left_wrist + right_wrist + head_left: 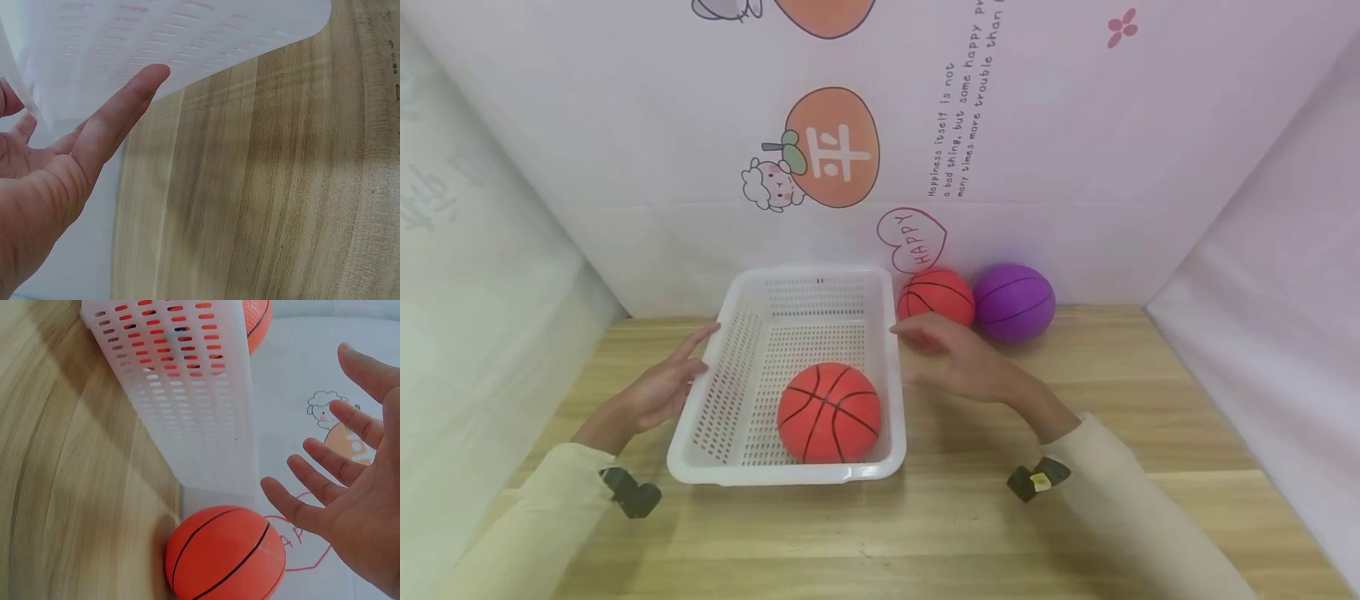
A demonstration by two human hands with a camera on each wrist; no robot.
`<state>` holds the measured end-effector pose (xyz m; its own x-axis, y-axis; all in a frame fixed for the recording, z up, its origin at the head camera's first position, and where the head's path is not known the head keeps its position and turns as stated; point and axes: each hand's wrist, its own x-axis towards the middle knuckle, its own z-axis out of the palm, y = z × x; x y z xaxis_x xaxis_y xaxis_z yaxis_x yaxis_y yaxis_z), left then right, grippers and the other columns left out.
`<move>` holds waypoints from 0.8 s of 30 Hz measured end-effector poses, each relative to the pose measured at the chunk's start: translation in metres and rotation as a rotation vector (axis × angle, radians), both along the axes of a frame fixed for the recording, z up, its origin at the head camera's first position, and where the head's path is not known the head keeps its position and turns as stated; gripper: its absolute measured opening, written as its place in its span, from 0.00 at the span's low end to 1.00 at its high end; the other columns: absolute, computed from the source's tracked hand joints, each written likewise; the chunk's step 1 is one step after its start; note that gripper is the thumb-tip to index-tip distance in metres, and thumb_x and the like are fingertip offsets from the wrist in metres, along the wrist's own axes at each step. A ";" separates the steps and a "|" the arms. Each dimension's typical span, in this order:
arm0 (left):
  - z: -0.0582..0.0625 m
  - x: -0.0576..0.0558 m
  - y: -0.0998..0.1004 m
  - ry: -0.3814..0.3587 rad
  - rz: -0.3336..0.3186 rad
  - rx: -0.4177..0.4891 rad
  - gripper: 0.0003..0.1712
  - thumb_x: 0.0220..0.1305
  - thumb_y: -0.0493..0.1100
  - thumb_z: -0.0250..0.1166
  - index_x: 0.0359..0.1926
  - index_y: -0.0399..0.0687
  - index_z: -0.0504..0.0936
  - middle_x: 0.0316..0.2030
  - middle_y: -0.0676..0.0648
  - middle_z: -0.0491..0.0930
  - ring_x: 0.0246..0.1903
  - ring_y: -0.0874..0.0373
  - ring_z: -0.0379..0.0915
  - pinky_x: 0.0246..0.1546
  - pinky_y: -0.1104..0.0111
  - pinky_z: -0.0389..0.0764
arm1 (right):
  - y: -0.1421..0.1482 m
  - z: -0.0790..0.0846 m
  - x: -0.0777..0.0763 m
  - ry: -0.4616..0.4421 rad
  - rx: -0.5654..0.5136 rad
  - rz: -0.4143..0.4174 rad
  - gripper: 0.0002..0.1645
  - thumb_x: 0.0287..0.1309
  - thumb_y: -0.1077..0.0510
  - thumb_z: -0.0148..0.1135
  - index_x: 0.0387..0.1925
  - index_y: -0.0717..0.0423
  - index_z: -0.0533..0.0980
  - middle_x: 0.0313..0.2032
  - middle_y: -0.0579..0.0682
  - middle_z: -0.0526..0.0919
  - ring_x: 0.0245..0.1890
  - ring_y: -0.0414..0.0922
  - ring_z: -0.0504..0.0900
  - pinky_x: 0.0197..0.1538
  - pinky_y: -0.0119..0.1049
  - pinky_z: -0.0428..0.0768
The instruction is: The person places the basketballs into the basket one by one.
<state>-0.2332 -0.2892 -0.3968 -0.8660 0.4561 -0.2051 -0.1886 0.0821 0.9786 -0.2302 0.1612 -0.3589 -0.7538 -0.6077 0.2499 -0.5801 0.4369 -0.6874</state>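
Observation:
A white perforated basket [808, 333] stands on the table, with a red basketball [829, 413] inside near its front right corner. My left hand [662, 392] is at the basket's left side, its fingers extended along the outer wall; the left wrist view shows a straight digit [119, 112] beside the slotted wall. Just right of the basket's right rim is my right hand [955, 358], fingers spread and nothing held, as the right wrist view shows. It partly covers a second red basketball [936, 292] behind it. A purple ball [1014, 302] sits right of that one.
The wooden table [1000, 533] extends in front of the basket and to its right. A printed white cloth [1037, 125] rises behind the balls, and pale cloth walls [1285, 275] stand at both sides.

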 end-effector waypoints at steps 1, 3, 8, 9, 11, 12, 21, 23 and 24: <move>0.000 0.000 0.000 0.002 0.000 -0.001 0.40 0.76 0.35 0.37 0.80 0.61 0.31 0.70 0.22 0.48 0.55 0.47 0.74 0.51 0.43 0.77 | 0.002 0.000 0.000 -0.004 0.001 -0.003 0.37 0.57 0.51 0.73 0.67 0.51 0.71 0.63 0.44 0.74 0.65 0.44 0.69 0.66 0.47 0.67; 0.000 0.000 0.000 0.002 0.001 -0.003 0.40 0.76 0.35 0.36 0.80 0.61 0.31 0.70 0.22 0.48 0.55 0.47 0.74 0.51 0.44 0.77 | 0.005 -0.001 0.000 -0.010 0.000 -0.009 0.37 0.57 0.50 0.73 0.67 0.51 0.71 0.64 0.46 0.73 0.65 0.45 0.69 0.67 0.47 0.67; 0.000 0.000 -0.002 0.006 0.002 -0.014 0.40 0.76 0.35 0.36 0.80 0.62 0.31 0.71 0.22 0.46 0.57 0.44 0.72 0.52 0.43 0.76 | 0.013 -0.003 0.000 -0.008 -0.008 -0.044 0.37 0.57 0.52 0.73 0.67 0.52 0.71 0.64 0.47 0.73 0.66 0.46 0.68 0.67 0.49 0.66; 0.000 0.000 -0.002 0.008 0.000 -0.016 0.40 0.76 0.35 0.36 0.80 0.62 0.30 0.71 0.22 0.46 0.58 0.43 0.71 0.52 0.42 0.76 | 0.015 -0.003 0.000 -0.006 -0.010 -0.055 0.38 0.56 0.52 0.74 0.67 0.52 0.71 0.64 0.47 0.73 0.66 0.46 0.67 0.67 0.49 0.66; -0.001 0.000 -0.003 0.012 -0.003 -0.020 0.40 0.77 0.35 0.36 0.80 0.62 0.30 0.72 0.23 0.46 0.59 0.41 0.70 0.52 0.42 0.75 | 0.018 -0.004 0.000 -0.005 -0.016 -0.079 0.38 0.56 0.52 0.74 0.67 0.52 0.71 0.64 0.47 0.72 0.66 0.46 0.67 0.68 0.49 0.65; -0.001 0.000 -0.003 0.014 -0.004 -0.021 0.40 0.77 0.35 0.36 0.80 0.62 0.30 0.72 0.23 0.46 0.60 0.39 0.69 0.52 0.41 0.75 | 0.020 -0.005 0.000 -0.004 -0.020 -0.089 0.39 0.55 0.51 0.74 0.67 0.52 0.71 0.64 0.46 0.72 0.66 0.45 0.66 0.68 0.49 0.65; 0.001 0.000 -0.002 0.013 -0.011 -0.016 0.40 0.77 0.36 0.36 0.80 0.62 0.30 0.72 0.23 0.45 0.62 0.37 0.66 0.53 0.41 0.74 | 0.039 -0.012 -0.003 -0.058 -0.077 -0.130 0.41 0.56 0.52 0.74 0.69 0.52 0.68 0.66 0.50 0.70 0.67 0.52 0.65 0.67 0.56 0.65; 0.001 0.000 -0.002 0.011 -0.012 -0.015 0.40 0.77 0.36 0.36 0.80 0.62 0.30 0.72 0.23 0.45 0.62 0.37 0.66 0.53 0.41 0.74 | 0.043 -0.013 -0.003 -0.070 -0.078 -0.141 0.42 0.56 0.53 0.74 0.70 0.53 0.67 0.66 0.52 0.69 0.67 0.54 0.65 0.67 0.57 0.64; 0.001 0.000 -0.001 0.012 -0.012 -0.017 0.40 0.77 0.36 0.36 0.80 0.62 0.30 0.72 0.23 0.45 0.62 0.36 0.66 0.53 0.41 0.74 | 0.046 -0.014 -0.003 -0.072 -0.076 -0.147 0.42 0.56 0.52 0.74 0.70 0.53 0.67 0.66 0.51 0.69 0.67 0.54 0.65 0.67 0.56 0.64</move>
<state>-0.2333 -0.2904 -0.3957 -0.8631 0.4625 -0.2029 -0.1760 0.1011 0.9792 -0.2334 0.2070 -0.3727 -0.8508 -0.4711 0.2330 -0.4617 0.4582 -0.7595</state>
